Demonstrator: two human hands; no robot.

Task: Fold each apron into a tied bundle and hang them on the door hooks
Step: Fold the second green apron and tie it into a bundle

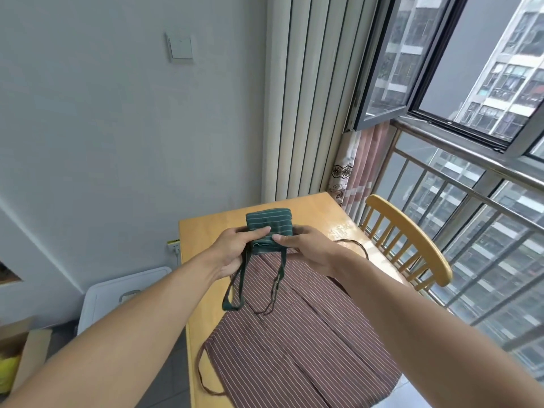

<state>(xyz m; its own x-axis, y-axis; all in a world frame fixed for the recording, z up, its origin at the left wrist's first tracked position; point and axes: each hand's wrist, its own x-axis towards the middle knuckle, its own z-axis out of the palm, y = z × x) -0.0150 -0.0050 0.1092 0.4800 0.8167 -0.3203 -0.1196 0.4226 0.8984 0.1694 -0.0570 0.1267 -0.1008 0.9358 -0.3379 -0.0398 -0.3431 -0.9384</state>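
Hands meet in the middle, up above the table. The left hand [235,248] and the right hand [300,245] both pinch a small folded green apron with thin pale stripes [268,228], thumbs on top and fingers curled under. The green bundle sits right between the two hands, so neither hand is nearer. Its long side runs from one hand across to the other. Two green straps [256,284] hang down from its near edge, one by each hand, and dangle toward the person. I think the straps need to go around the bundle next, and each hand has one just below it.

Under the hands, a brown apron with thin white stripes [297,343] lies spread flat on a yellow wooden table [206,231]. A yellow wooden chair [412,240] stands past the right hand, by a big window with a metal railing [471,187]. No door hooks can be seen.
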